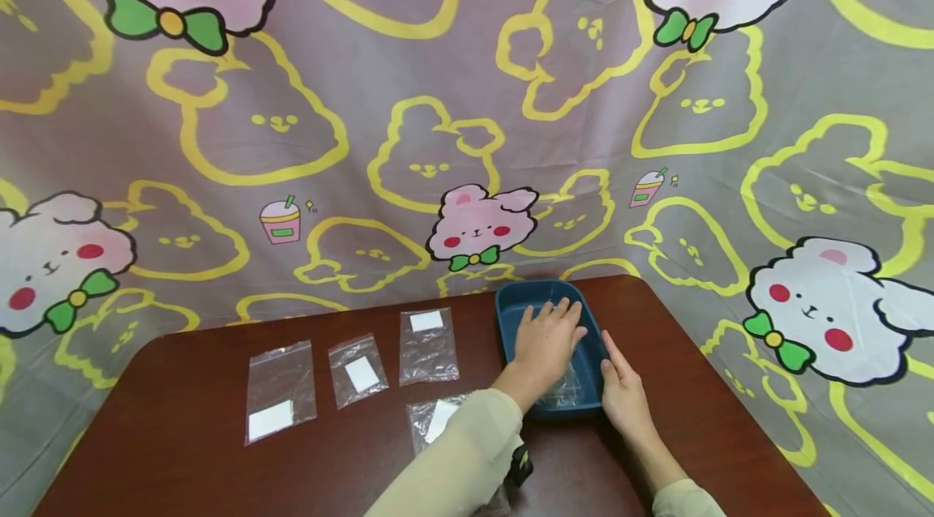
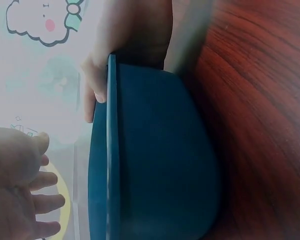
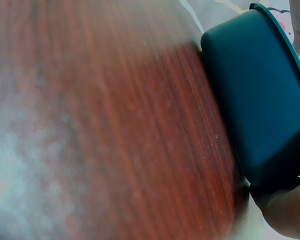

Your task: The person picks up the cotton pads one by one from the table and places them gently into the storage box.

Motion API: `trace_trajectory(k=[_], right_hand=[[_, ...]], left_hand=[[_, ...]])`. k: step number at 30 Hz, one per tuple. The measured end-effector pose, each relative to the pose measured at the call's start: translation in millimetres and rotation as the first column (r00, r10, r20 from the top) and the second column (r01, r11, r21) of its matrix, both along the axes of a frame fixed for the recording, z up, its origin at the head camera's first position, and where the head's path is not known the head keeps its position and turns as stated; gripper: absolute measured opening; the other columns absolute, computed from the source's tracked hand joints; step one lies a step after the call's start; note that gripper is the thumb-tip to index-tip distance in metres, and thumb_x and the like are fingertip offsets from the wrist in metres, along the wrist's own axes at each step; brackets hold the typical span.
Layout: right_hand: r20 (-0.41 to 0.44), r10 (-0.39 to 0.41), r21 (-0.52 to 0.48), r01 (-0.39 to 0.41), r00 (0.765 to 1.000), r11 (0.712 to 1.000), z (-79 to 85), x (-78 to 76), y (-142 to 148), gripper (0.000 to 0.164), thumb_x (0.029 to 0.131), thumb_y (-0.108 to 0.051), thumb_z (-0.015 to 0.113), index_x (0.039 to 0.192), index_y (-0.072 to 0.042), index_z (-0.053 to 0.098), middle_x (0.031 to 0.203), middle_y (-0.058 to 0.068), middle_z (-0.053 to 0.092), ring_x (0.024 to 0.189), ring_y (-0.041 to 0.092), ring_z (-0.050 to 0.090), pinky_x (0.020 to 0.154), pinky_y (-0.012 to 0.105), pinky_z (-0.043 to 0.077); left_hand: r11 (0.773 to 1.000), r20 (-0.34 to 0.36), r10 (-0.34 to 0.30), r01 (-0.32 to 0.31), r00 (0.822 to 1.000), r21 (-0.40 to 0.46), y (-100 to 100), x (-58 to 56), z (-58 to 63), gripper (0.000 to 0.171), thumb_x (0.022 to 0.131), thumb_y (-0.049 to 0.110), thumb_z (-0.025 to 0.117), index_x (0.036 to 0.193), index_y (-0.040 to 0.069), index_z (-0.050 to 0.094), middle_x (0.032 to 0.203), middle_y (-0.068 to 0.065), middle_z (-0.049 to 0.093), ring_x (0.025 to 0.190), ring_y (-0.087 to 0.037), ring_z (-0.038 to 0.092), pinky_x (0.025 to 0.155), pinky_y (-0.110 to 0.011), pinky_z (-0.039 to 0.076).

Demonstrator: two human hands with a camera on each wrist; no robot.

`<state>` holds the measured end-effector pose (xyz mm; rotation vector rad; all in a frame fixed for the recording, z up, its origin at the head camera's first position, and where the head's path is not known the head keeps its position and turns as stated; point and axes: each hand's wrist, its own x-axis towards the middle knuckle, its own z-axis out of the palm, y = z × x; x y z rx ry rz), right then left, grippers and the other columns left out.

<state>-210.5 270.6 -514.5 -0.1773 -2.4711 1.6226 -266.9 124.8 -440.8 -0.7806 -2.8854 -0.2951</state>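
A dark blue rectangular tray (image 1: 588, 384) with raised walls stands on the table's right part, with crumpled clear plastic bags (image 1: 560, 392) inside at its near end. Over the tray is my left hand (image 1: 546, 347), fingers spread and nothing seen in its grasp; the left wrist view shows the same spread hand (image 2: 15, 187) beside the rim. My right hand (image 1: 626, 395) holds the tray's right wall, thumb at the rim and fingers along the outside. Part of that hand (image 3: 290, 212) shows against the tray (image 3: 260, 95) in the right wrist view.
Left of the tray lie clear zip bags with white cards: one bag (image 1: 280, 371) far left, a smaller bag (image 1: 357, 367), and another bag (image 1: 429, 359). A further bag (image 1: 423, 420) is partly under my left forearm. A patterned curtain (image 1: 452, 152) stands behind the brown table (image 1: 175, 428).
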Motion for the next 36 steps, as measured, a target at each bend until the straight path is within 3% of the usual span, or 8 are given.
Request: trace_trajectory(k=[15, 22, 27, 32, 36], right_hand=[[-0.009, -0.006, -0.027, 0.005, 1.0, 1.0, 0.0, 0.3, 0.0, 0.052, 0.109, -0.008, 0.034, 0.16, -0.012, 0.026, 0.164, 0.014, 0.024, 0.15, 0.033, 0.02, 0.119, 0.055, 0.019], [-0.008, -0.023, -0.031, 0.022, 1.0, 0.999, -1.2, -1.4, 0.1, 0.052, 0.108, -0.007, 0.035, 0.16, -0.012, 0.028, 0.163, 0.013, 0.027, 0.149, 0.031, 0.022, 0.12, 0.053, 0.019], [-0.015, -0.027, -0.02, 0.027, 1.0, 0.999, -1.9, -2.3, -0.5, 0.052, 0.108, -0.007, 0.036, 0.159, -0.013, 0.029, 0.162, 0.012, 0.028, 0.149, 0.03, 0.023, 0.12, 0.052, 0.019], [-0.018, -0.016, -0.012, 0.016, 1.0, 1.0, -0.4, -1.7, -0.3, 0.052, 0.108, -0.006, 0.035, 0.16, -0.012, 0.027, 0.163, 0.013, 0.027, 0.149, 0.03, 0.021, 0.12, 0.052, 0.019], [-0.009, -0.011, -0.018, 0.011, 1.0, 1.0, 0.5, -1.5, -0.4, 0.052, 0.109, -0.008, 0.034, 0.16, -0.013, 0.026, 0.164, 0.012, 0.025, 0.15, 0.029, 0.02, 0.12, 0.051, 0.018]], left_hand=[[0.999, -0.007, 0.017, -0.017, 1.0, 0.037, -19.6, 23.4, -10.1, 0.05, 0.106, 0.045, 0.044, 0.152, 0.025, 0.047, 0.154, 0.0, 0.046, 0.14, -0.023, 0.044, 0.116, -0.05, 0.032], [0.999, -0.067, 0.023, -0.021, 0.997, 0.041, -39.4, 37.9, -19.0, 0.047, 0.107, 0.044, 0.044, 0.148, 0.022, 0.052, 0.152, -0.004, 0.049, 0.138, -0.026, 0.047, 0.114, -0.052, 0.034], [0.997, -0.094, 0.023, -0.015, 0.995, 0.078, -60.6, 52.7, -28.1, 0.046, 0.106, 0.044, 0.048, 0.144, 0.02, 0.057, 0.148, -0.006, 0.053, 0.134, -0.028, 0.051, 0.111, -0.053, 0.037], [0.994, -0.068, 0.012, -0.004, 0.998, 0.108, -83.7, 71.3, -41.4, 0.049, 0.105, 0.046, 0.047, 0.145, 0.018, 0.056, 0.15, -0.008, 0.051, 0.138, -0.031, 0.046, 0.113, -0.056, 0.033], [0.991, -0.07, -0.014, 0.023, 0.997, 0.132, -100.7, 86.2, -45.2, 0.051, 0.105, 0.047, 0.046, 0.146, 0.018, 0.055, 0.151, -0.01, 0.049, 0.139, -0.032, 0.045, 0.114, -0.057, 0.032]])
